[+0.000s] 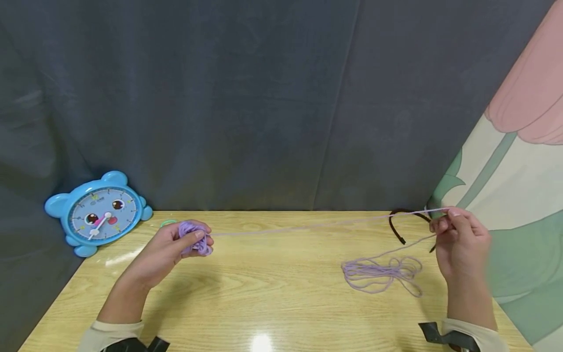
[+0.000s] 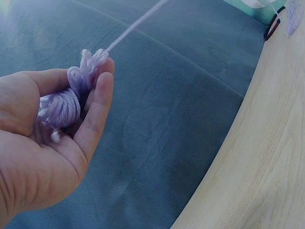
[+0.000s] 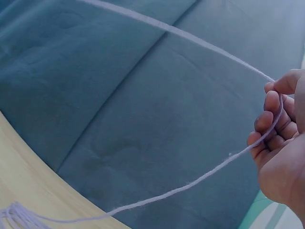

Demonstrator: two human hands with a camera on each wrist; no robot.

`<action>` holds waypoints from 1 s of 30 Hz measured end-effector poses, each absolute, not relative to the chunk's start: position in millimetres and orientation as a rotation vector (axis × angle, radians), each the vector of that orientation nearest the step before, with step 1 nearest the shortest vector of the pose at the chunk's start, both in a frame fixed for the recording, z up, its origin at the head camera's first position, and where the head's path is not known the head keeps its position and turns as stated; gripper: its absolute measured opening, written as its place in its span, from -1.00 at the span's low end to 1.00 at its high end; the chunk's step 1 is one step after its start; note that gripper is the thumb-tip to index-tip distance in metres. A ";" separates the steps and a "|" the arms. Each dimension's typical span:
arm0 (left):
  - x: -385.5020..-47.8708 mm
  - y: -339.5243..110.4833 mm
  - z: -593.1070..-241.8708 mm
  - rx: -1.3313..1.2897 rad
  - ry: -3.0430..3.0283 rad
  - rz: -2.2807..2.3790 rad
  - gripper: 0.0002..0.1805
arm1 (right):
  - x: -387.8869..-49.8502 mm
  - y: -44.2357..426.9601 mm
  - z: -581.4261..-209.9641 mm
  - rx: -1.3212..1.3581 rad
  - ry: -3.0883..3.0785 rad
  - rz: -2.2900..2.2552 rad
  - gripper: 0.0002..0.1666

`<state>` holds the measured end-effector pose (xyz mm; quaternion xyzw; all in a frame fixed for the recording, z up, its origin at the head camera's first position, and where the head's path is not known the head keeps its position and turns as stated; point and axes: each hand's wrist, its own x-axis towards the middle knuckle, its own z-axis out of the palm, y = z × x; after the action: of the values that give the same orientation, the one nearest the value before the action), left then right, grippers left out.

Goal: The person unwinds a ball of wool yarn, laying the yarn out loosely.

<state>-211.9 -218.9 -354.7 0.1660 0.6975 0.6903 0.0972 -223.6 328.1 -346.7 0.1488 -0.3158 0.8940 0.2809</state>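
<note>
In the head view my left hand (image 1: 169, 249) grips a small bundle of lilac yarn (image 1: 193, 238) above the table's left side. The left wrist view shows the wound yarn (image 2: 62, 107) lying between thumb and curled fingers. A single strand (image 1: 308, 226) runs taut from the bundle across to my right hand (image 1: 462, 239). Thumb and forefinger of that hand pinch the strand, as the right wrist view shows at the fingertips (image 3: 271, 88). From there the yarn drops slackly to a loose looped pile (image 1: 380, 274) on the table.
A blue bear-shaped clock (image 1: 103, 215) stands at the table's back left, with a green round thing (image 1: 168, 222) partly hidden behind my left hand. A dark headband-like loop (image 1: 396, 227) lies near my right hand. A dark curtain (image 1: 264, 98) hangs behind the wooden table (image 1: 264, 283).
</note>
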 end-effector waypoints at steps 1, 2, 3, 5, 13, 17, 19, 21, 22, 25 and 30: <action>-211.8 -219.4 -354.9 0.494 2.064 2.045 -0.84 | -223.0 330.2 -346.6 0.393 -0.826 2.395 -0.67; -211.8 -219.9 -354.9 0.494 2.062 2.046 -0.84 | -222.2 332.2 -346.3 0.385 -0.804 2.394 -0.68; -211.8 -220.4 -355.0 0.498 2.063 2.047 -0.84 | -221.4 334.2 -346.1 0.376 -0.789 2.390 -0.68; -212.0 -221.2 -355.0 0.503 2.066 2.046 -0.83 | -219.6 337.6 -345.5 0.348 -0.772 2.380 -0.69; -212.1 -223.7 -353.9 0.484 2.067 2.056 -0.82 | -216.3 349.8 -341.0 0.245 -0.703 2.338 -0.72; -212.0 -224.1 -353.0 0.457 2.080 2.058 -0.83 | -215.5 354.6 -340.1 0.222 -0.659 2.335 -0.71; -212.0 -224.1 -352.7 0.442 2.085 2.060 -0.84 | -215.5 356.0 -340.3 0.220 -0.641 2.334 -0.71; -211.9 -224.3 -352.5 0.435 2.087 2.063 -0.84 | -215.6 356.9 -340.7 0.214 -0.632 2.332 -0.71; -211.8 -224.4 -352.4 0.437 2.086 2.065 -0.84 | -215.7 357.3 -341.0 0.211 -0.631 2.334 -0.72; -211.8 -225.4 -352.8 0.451 2.079 2.073 -0.84 | -215.8 359.4 -342.4 0.189 -0.649 2.338 -0.73; -212.5 -230.0 -353.4 0.464 2.093 2.083 -0.83 | -215.3 366.2 -343.8 0.156 -0.634 2.337 -0.72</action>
<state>-212.5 -230.0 -353.4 0.1548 0.6982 0.6948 0.0763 -215.3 366.2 -343.8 0.0601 -0.2449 0.9022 0.3501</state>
